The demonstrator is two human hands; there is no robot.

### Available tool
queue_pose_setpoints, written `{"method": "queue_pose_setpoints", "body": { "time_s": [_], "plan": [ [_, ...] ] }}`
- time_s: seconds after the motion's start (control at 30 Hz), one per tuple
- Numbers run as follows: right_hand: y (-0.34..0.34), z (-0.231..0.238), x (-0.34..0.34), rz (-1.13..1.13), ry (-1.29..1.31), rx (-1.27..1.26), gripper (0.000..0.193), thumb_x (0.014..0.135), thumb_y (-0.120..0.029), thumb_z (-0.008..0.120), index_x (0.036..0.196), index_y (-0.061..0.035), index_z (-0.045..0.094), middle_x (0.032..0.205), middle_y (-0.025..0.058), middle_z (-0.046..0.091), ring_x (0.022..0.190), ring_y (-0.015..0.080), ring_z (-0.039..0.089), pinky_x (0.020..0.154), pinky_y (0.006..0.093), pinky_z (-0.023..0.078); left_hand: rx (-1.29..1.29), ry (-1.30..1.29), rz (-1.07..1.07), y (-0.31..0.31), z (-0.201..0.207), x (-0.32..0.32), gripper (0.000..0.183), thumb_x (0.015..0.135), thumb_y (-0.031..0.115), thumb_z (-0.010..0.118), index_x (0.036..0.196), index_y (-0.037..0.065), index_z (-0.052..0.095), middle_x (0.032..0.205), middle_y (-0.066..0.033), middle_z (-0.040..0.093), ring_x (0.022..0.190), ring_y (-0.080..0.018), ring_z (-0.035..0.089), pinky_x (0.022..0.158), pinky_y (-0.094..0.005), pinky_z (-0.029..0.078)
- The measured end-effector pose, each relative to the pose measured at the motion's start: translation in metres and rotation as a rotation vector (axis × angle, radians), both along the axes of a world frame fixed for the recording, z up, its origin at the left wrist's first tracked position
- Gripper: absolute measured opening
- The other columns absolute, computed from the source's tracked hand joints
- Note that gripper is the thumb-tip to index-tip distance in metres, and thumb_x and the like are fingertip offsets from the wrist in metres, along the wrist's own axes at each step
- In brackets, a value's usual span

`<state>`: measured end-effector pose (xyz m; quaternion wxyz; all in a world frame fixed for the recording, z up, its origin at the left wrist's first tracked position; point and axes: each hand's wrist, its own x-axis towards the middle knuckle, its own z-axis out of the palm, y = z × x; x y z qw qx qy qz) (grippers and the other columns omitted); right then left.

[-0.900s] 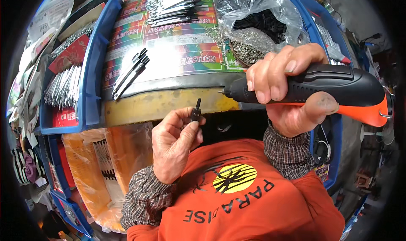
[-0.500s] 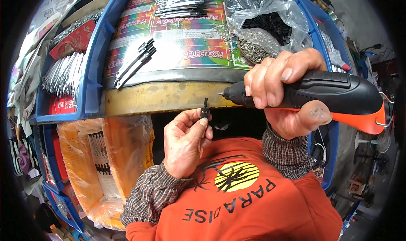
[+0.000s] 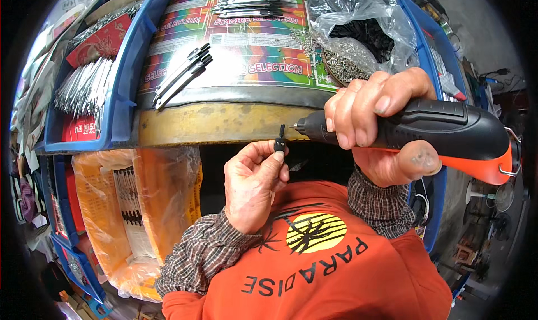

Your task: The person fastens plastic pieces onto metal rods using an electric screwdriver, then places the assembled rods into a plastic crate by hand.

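Observation:
My left hand point(image 3: 255, 177) pinches a small black part point(image 3: 279, 144) between thumb and fingers. Two tiny light dots show on its face, and a narrow black tab stands up from it. Whatever extends below is mostly hidden by the hand. Wrapped round a black and orange electric screwdriver point(image 3: 431, 128) is my right hand point(image 3: 386, 123). The tool lies nearly level, its thin bit point(image 3: 292, 126) pointing left, close to the black tab; whether they touch I cannot tell. A few slim silver pieces with black ends point(image 3: 182, 76) lie on the table to the left.
A yellowish table edge point(image 3: 207, 123) runs just beyond my hands. Farther back are a pile of silver-and-black pieces point(image 3: 255, 0), small screws point(image 3: 344, 66) and a clear bag of black parts point(image 3: 364, 37). Blue bins point(image 3: 126, 95) flank the table; a plastic-lined orange crate point(image 3: 162, 208) stands lower left.
My left hand has moved slightly right with the black part, bringing its tab nearer the screwdriver bit. My right hand keeps its grip on the tool. The whole view has shifted a little.

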<state>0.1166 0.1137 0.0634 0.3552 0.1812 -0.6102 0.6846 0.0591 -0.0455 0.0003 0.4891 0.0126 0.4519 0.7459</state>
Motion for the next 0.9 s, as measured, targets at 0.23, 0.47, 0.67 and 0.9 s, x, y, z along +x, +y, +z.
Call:
{"method": "queue_pose_setpoints", "body": {
  "time_s": [0.23, 0.47, 0.67, 0.9],
  "plan": [
    [-0.0009, 0.001, 0.0005, -0.024, -0.025, 0.001, 0.057, 0.073, -0.058, 0.058, 0.092, -0.0066, 0.041, 0.065, 0.0012, 0.048, 0.052, 0.0123, 0.049, 0.055, 0.0284, 0.043, 0.02, -0.013, 0.016, -0.0013, 0.0039, 0.0001, 0.011, 0.084, 0.002, 0.054, 0.093, -0.003, 0.054, 0.086, -0.0094, 0.059, 0.057, -0.0086, 0.05, 0.044, -0.0177, 0.035],
    [0.0021, -0.0024, -0.0012, 0.038, -0.006, 0.017, 0.057, 0.074, -0.057, 0.058, 0.093, -0.0064, 0.041, 0.065, 0.0015, 0.048, 0.052, 0.0123, 0.049, 0.056, 0.0283, 0.043, -0.024, -0.005, 0.011, 0.0036, -0.0004, -0.0021, 0.009, 0.084, 0.004, 0.055, 0.09, -0.003, 0.053, 0.08, -0.0085, 0.058, 0.058, -0.0088, 0.05, 0.043, -0.0184, 0.036],
    [-0.0011, -0.0028, -0.0016, 0.106, -0.045, -0.023, 0.056, 0.073, -0.055, 0.061, 0.093, -0.0067, 0.042, 0.064, 0.0017, 0.049, 0.053, 0.0131, 0.05, 0.055, 0.0291, 0.043, -0.074, 0.013, 0.013, 0.0064, 0.0033, -0.0013, 0.008, 0.085, 0.004, 0.054, 0.087, -0.003, 0.052, 0.063, -0.0056, 0.054, 0.047, -0.0069, 0.044, 0.04, -0.0172, 0.034],
    [-0.003, -0.0022, -0.0014, 0.127, -0.085, -0.028, 0.057, 0.071, -0.056, 0.062, 0.092, -0.0067, 0.042, 0.063, 0.0015, 0.05, 0.053, 0.0137, 0.051, 0.055, 0.0298, 0.044, -0.063, 0.023, 0.003, 0.0056, 0.0025, -0.0004, 0.009, 0.086, 0.005, 0.053, 0.089, -0.003, 0.052, 0.063, -0.0056, 0.054, 0.048, -0.006, 0.043, 0.04, -0.0169, 0.033]
  ]
}}
